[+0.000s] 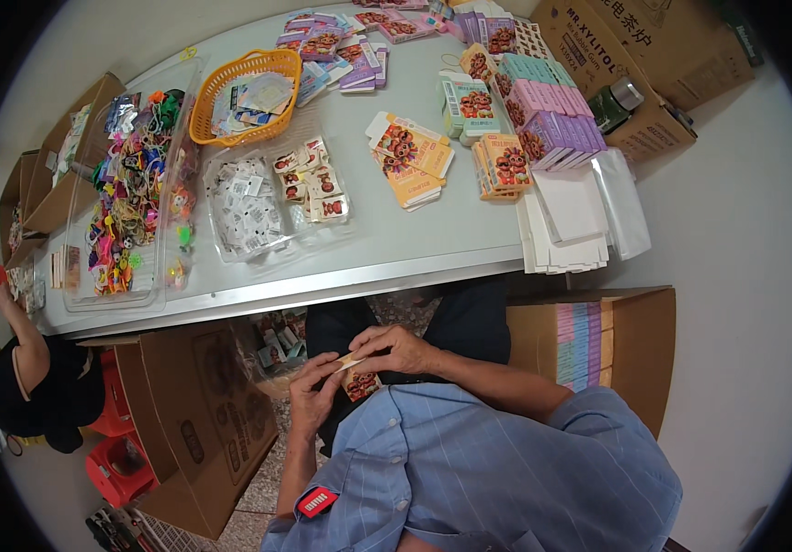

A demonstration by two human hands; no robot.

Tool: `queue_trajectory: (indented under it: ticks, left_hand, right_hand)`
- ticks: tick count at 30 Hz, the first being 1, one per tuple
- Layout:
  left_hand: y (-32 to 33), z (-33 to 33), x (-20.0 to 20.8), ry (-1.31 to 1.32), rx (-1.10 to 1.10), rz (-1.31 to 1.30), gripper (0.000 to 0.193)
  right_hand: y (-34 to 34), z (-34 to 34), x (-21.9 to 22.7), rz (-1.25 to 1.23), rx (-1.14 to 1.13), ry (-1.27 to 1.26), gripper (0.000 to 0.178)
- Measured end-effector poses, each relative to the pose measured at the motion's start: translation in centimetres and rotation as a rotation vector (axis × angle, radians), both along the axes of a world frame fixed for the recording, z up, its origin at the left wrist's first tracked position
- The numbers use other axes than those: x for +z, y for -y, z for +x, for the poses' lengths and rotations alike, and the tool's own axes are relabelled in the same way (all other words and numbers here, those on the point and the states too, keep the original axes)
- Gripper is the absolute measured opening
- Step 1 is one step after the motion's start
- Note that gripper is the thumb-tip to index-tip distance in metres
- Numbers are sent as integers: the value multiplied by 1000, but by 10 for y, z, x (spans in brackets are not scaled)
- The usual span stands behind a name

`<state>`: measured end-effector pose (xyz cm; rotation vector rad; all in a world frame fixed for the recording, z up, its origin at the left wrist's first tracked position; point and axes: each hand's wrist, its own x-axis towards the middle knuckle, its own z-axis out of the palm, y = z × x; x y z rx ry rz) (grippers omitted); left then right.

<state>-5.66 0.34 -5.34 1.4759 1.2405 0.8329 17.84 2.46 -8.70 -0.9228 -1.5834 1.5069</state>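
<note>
Both hands meet low over the lap, in front of the blue striped shirt point(497, 460) and beyond the near edge of the white table point(433, 230); between them is a small yellow carton point(362, 386) printed with red cartoon figures, its printed face below the fingers and a pale flap at its top. The left forearm rises steeply from the lower edge, so the left hand point(313, 382) comes at the carton from its left, fingers bent inward and pinched closed on the flap end; the right elbow is out to the side, the forearm slanting inward to a bent wrist, and the right hand point(400, 350) arches over from above — knuckles up, fingertips pressed together at the flap's upper end; how firmly either hand grips cannot be told. Dark trousers point(474, 322) lie behind the hands; flattened yellow cartons point(411, 164) lie on the table — well apart from the fingers.
</note>
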Motion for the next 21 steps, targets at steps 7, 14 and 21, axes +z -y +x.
queue_trajectory:
  ticks: [7,14,21]
  left_hand:
    - [-2,7,8,11,77,-92,14]
    - [-9,7,19,-36,59,-156,15]
    - [-5,4,13,-60,99,-215,14]
  right_hand:
    - [-7,-5,10,18,-24,61,19]
    - [-15,-6,16,50,14,118,19]
    - [-18,-6,21,53,79,96,18]
